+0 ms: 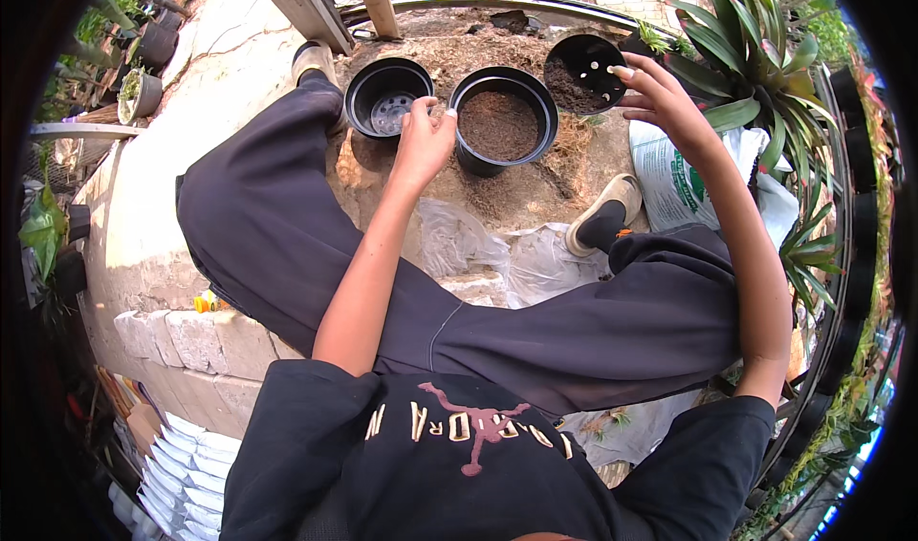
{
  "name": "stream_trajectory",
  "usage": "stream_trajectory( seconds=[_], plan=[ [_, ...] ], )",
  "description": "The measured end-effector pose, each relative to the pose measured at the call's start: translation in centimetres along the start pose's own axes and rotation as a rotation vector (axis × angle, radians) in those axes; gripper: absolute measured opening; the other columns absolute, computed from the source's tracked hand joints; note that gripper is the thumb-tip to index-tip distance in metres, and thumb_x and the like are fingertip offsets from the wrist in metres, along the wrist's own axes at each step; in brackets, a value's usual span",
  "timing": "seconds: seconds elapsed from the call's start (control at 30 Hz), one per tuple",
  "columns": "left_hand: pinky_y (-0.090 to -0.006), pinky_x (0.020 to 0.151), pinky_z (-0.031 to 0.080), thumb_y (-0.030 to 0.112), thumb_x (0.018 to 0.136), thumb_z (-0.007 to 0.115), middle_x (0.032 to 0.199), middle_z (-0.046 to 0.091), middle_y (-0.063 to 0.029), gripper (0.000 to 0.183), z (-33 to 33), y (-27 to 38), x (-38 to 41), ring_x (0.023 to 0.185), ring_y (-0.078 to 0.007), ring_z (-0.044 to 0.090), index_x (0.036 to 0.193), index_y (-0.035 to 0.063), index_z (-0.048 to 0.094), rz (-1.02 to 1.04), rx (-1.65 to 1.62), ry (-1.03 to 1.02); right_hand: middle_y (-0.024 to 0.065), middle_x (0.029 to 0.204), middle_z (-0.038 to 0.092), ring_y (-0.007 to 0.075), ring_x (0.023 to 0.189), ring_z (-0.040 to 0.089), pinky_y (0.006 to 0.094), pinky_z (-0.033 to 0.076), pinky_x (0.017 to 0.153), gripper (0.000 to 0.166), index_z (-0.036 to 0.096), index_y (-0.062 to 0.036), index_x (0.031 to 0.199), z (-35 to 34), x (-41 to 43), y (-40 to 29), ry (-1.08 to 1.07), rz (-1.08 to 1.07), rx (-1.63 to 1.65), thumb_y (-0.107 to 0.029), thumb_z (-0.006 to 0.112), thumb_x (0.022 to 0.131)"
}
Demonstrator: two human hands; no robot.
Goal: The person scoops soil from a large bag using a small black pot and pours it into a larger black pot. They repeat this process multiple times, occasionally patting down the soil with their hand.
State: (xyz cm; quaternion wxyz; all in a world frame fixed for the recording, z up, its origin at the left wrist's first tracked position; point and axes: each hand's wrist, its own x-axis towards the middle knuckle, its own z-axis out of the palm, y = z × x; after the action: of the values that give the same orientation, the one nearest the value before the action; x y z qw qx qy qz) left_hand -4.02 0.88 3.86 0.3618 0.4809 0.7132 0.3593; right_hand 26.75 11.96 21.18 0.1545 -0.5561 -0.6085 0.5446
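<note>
Three black plastic pots are in front of me. The left pot [389,99] looks empty, with drainage holes in its base. Beside it, the middle pot [505,122] holds brown soil [498,126]. The right pot [586,75] is tipped, with some soil inside and holes showing in its bottom. My right hand [663,96] is at this pot's right rim, thumb and fingers about the edge. My left hand [424,136] is between the left and middle pots, fingers bent near their rims; whether it grips a rim or something small is unclear.
A white printed plastic bag [670,175] lies beside my right foot, below a large leafy bromeliad [731,46]. Crumpled clear plastic sheet [534,261] lies between my legs. Loose soil and dry fibres cover the ground around the pots. Wooden posts [376,3] stand beyond the left pot.
</note>
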Motion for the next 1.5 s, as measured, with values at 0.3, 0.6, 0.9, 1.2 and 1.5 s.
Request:
stream_trajectory(
  seconds=[0.3, 0.6, 0.9, 1.2, 1.5],
  plan=[
    [-0.0403, 0.091, 0.05, 0.03, 0.098, 0.059, 0.102, 0.07, -0.0226, 0.047, 3.2, -2.6, 2.5, 0.096, -0.0307, 0.068, 0.13, -0.0036, 0.057, -0.134, -0.236, -0.064, 0.0109, 0.123, 0.066, 0.0164, 0.114, 0.061, 0.031, 0.047, 0.099, 0.075, 0.057, 0.002, 0.14, 3.4, 3.0, -1.5, -0.155, 0.003, -0.284, -0.05, 0.072, 0.089],
    [-0.0339, 0.09, 0.049, 0.018, 0.096, 0.051, 0.107, 0.068, -0.014, 0.043, 3.7, -3.0, 2.6, 0.098, -0.0211, 0.064, 0.134, -0.0018, 0.057, -0.245, -0.46, -0.081, 0.0131, 0.113, 0.071, 0.0178, 0.107, 0.065, 0.0308, 0.046, 0.097, 0.074, 0.064, 0.0047, 0.129, 3.8, 4.5, -0.2, -0.085, -0.057, -0.466, -0.052, 0.078, 0.083],
    [-0.0453, 0.093, 0.05, 0.026, 0.103, 0.045, 0.12, 0.064, -0.0053, 0.047, 2.4, -1.0, 2.4, 0.105, -0.0168, 0.063, 0.146, 0.0089, 0.045, -0.407, -0.387, -0.243, 0.0207, 0.115, 0.07, 0.0266, 0.111, 0.068, 0.0379, 0.053, 0.097, 0.087, 0.057, 0.0084, 0.135, 4.4, 5.1, 0.9, -0.038, -0.136, -0.552, -0.05, 0.086, 0.077],
    [-0.0417, 0.087, 0.052, 0.026, 0.102, 0.05, 0.116, 0.064, -0.0034, 0.044, 3.4, -2.6, 3.0, 0.1, -0.0141, 0.062, 0.143, 0.0088, 0.049, -0.326, -0.335, -0.193, 0.024, 0.126, 0.064, 0.0336, 0.118, 0.064, 0.0402, 0.05, 0.102, 0.088, 0.055, 0.0045, 0.136, 5.6, 4.1, 0.6, 0.126, -0.339, -0.771, -0.049, 0.087, 0.073],
    [-0.0355, 0.084, 0.048, 0.03, 0.102, 0.051, 0.095, 0.067, -0.0113, 0.041, 5.1, -3.9, 3.4, 0.089, -0.0191, 0.062, 0.119, -0.0044, 0.063, -0.206, -0.493, -0.006, 0.0241, 0.132, 0.059, 0.0362, 0.123, 0.059, 0.0427, 0.046, 0.106, 0.084, 0.052, 0.0023, 0.138, 7.2, 2.9, -0.5, 0.242, -0.444, -0.883, -0.045, 0.085, 0.077]
  ],
)
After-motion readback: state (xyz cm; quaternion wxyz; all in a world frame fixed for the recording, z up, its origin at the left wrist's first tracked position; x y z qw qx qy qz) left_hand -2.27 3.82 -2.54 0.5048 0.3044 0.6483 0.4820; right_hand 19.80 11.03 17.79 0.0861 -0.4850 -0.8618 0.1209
